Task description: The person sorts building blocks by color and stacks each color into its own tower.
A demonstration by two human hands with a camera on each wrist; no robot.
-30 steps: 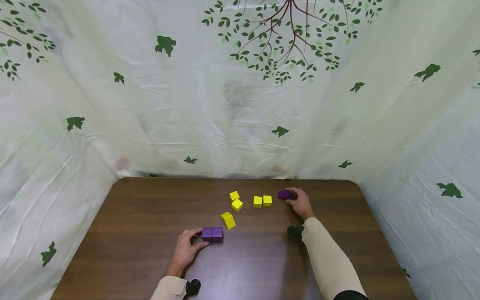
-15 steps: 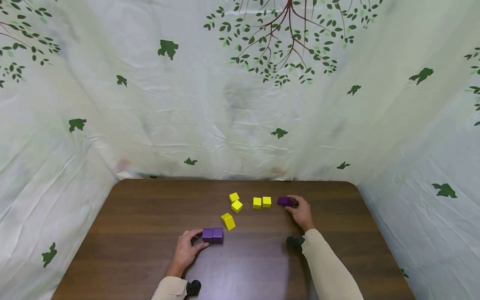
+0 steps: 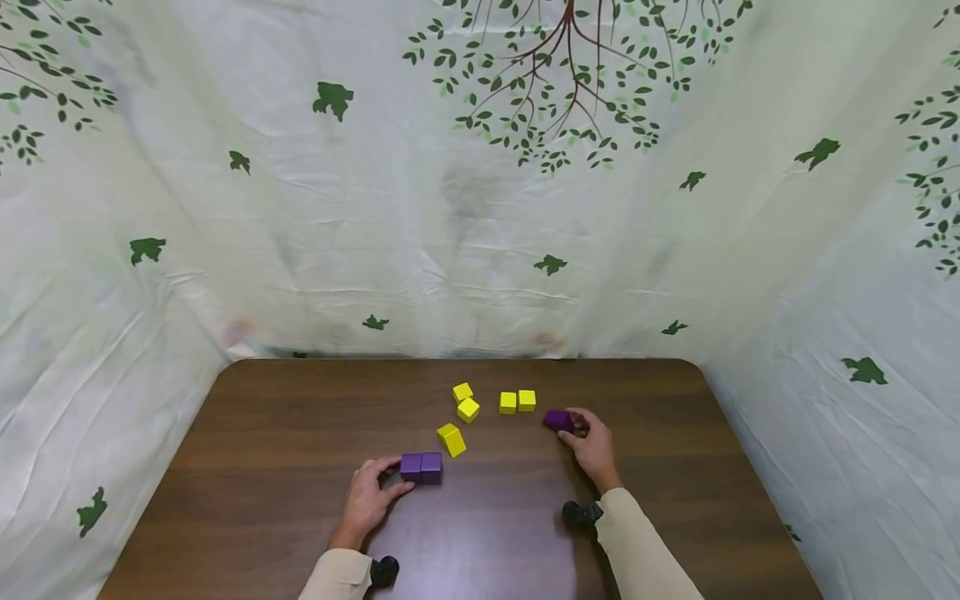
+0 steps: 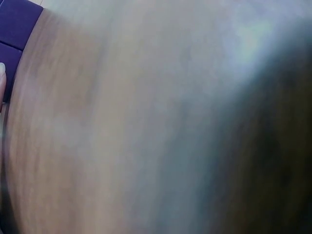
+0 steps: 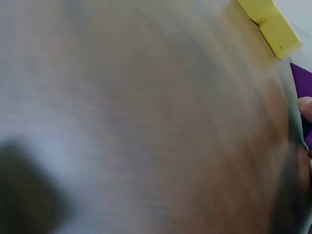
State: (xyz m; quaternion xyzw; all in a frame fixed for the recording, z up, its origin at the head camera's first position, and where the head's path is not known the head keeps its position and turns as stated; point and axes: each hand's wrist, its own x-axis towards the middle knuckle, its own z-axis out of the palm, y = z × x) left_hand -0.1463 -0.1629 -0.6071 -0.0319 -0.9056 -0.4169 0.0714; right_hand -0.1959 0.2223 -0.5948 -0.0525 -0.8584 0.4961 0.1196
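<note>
Two purple cubes [image 3: 422, 468] sit side by side on the wooden table, touching each other. My left hand [image 3: 364, 502] grips the left one between thumb and fingers. In the left wrist view these purple cubes [image 4: 17, 23] show only at the upper left corner, with a fingertip on the nearer one. Farther back on the right, my right hand [image 3: 596, 452] pinches another purple block [image 3: 557, 420] at its right end. The right wrist view catches that purple block [image 5: 302, 80] at its right edge, under a thumb [image 5: 306, 106]. Whether the block touches the table is unclear.
A pair of yellow cubes [image 3: 517, 402] stands left of the right hand. Nearer the middle, two more yellow cubes [image 3: 466, 403] touch, with a yellow block [image 3: 452, 440] in front of them. Behind the table [image 3: 300, 417] hangs a leaf-patterned white cloth [image 3: 450, 250].
My right hand has drawn the purple block nearer to me and slightly left, past the yellow pair. The left hand keeps its place on the two purple cubes.
</note>
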